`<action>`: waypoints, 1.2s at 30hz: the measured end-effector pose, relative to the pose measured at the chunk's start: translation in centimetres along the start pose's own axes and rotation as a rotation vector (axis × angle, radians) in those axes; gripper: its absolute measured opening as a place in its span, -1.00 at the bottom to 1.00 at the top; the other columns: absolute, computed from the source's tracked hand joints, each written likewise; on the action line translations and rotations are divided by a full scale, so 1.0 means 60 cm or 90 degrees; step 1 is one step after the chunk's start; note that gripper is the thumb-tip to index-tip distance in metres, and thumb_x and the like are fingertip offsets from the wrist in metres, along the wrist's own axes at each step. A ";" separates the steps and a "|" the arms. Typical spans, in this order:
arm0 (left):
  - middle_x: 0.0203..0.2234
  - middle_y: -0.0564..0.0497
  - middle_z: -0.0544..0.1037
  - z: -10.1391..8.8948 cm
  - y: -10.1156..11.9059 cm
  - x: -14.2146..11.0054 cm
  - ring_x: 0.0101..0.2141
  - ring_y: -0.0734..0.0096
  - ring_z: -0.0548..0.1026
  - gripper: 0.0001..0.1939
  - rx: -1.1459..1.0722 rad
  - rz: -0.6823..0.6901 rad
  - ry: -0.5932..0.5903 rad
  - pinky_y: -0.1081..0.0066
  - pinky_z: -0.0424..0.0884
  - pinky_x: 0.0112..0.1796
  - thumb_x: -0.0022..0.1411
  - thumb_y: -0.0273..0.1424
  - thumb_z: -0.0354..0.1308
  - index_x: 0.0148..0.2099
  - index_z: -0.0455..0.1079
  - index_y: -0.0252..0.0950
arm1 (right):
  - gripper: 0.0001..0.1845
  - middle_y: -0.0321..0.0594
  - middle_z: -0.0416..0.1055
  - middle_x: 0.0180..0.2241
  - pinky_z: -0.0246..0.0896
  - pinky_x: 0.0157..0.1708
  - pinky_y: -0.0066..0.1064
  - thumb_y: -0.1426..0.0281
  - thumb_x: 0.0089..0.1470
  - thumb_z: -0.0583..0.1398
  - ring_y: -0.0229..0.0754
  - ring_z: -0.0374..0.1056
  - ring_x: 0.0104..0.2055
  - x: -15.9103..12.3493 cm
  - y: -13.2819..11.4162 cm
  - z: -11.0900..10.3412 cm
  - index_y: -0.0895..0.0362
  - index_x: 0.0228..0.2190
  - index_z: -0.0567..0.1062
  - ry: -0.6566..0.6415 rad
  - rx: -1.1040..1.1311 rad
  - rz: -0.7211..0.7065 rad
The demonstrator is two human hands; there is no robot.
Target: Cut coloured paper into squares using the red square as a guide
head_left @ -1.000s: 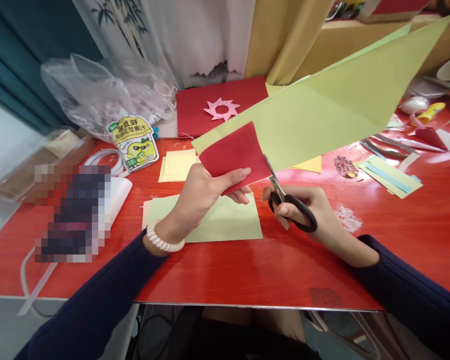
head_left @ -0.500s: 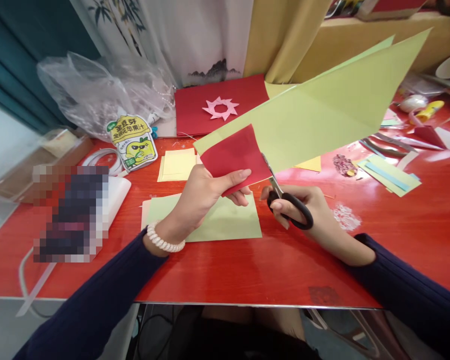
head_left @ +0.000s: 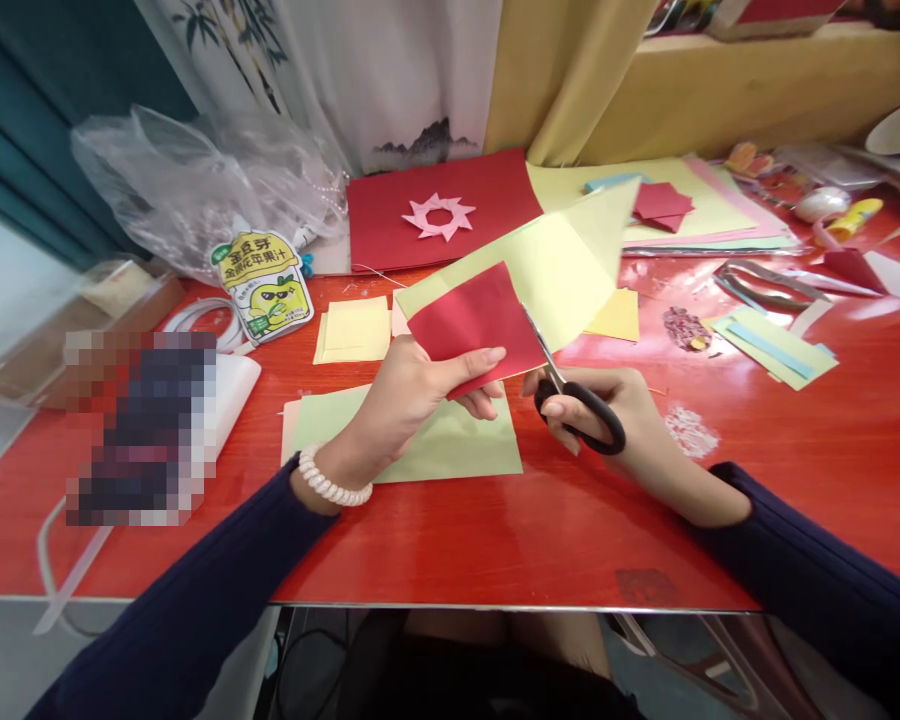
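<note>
The left hand [head_left: 424, 385] pinches red paper [head_left: 465, 315] over a pale green sheet [head_left: 562, 255], ahead of its wrist; the right hand [head_left: 615, 405] grips scissors [head_left: 553, 370] at their edge. The sheet's far end, earlier outstretched, now swings back, perhaps loosened by cutting.

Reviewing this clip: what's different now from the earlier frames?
The far end of the held yellow-green paper has swung lower and leftward in view, uncovering the red paper shape behind it. Nothing was grasped or let go: the left hand still pinches the red square, and the right hand still holds the scissors. The pink ring stayed put.
</note>
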State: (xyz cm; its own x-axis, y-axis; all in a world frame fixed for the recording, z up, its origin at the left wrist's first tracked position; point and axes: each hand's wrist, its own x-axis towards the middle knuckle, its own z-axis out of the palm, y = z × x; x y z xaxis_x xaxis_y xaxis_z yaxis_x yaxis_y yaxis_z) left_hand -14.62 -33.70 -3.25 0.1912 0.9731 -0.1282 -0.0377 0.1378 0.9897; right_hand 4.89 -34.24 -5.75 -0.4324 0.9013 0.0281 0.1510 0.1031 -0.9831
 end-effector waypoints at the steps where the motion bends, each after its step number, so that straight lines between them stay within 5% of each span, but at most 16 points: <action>1: -0.70 0.00 0.51 0.000 0.000 0.000 -0.58 0.49 0.50 -0.69 0.004 -0.002 0.000 0.45 0.47 -0.38 0.07 -0.28 0.28 -0.55 0.45 -0.43 | -0.67 -0.40 0.15 -0.72 -0.07 -0.60 -0.44 0.10 0.06 0.23 -0.35 0.03 -0.63 0.000 0.000 0.000 0.09 -0.51 0.43 0.002 0.002 0.006; 18: -0.72 0.01 0.52 0.002 -0.003 -0.004 -0.60 0.50 0.49 -0.68 0.034 -0.047 -0.007 0.43 0.46 -0.29 0.06 -0.24 0.29 -0.57 0.49 -0.39 | -0.49 -0.35 0.21 -0.71 -0.10 -0.60 -0.43 0.01 0.01 0.22 -0.37 0.06 -0.63 0.002 0.001 -0.003 0.14 -0.67 0.32 -0.007 0.009 0.011; 26: -0.68 -0.01 0.53 0.003 -0.006 -0.005 -0.61 0.49 0.48 -0.70 0.008 -0.055 -0.021 0.44 0.45 -0.40 0.05 -0.26 0.30 -0.53 0.47 -0.43 | -0.45 -0.37 0.15 -0.75 -0.12 -0.66 -0.45 -0.01 -0.06 0.26 -0.39 0.03 -0.68 0.001 -0.009 0.002 0.14 -0.72 0.28 0.017 0.001 0.030; 32: -0.62 -0.01 0.55 0.005 -0.005 -0.004 -0.64 0.50 0.46 -0.67 -0.002 -0.045 -0.021 0.42 0.45 -0.46 0.03 -0.22 0.30 -0.52 0.43 -0.42 | -0.50 -0.38 0.22 -0.73 -0.13 -0.68 -0.43 -0.04 -0.10 0.27 -0.36 0.10 -0.70 0.006 -0.011 0.005 0.10 -0.56 0.27 0.001 0.066 0.060; 36: -0.62 -0.01 0.54 0.007 -0.006 -0.006 -0.62 0.49 0.47 -0.65 0.018 -0.051 -0.010 0.41 0.46 -0.44 0.03 -0.18 0.29 -0.51 0.44 -0.40 | -0.40 -0.47 0.29 -0.71 -0.23 -0.72 -0.45 0.01 -0.17 0.34 -0.36 0.08 -0.76 0.011 -0.005 0.008 0.03 -0.37 0.09 0.020 0.150 0.077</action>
State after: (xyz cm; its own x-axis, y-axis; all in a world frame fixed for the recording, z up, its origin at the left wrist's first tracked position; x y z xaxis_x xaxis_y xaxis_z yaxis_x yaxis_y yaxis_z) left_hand -14.25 -34.17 -3.52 0.2074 0.9563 -0.2061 0.0062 0.2094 0.9778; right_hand 4.15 -33.90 -5.53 -0.3951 0.9141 -0.0908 -0.0120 -0.1039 -0.9945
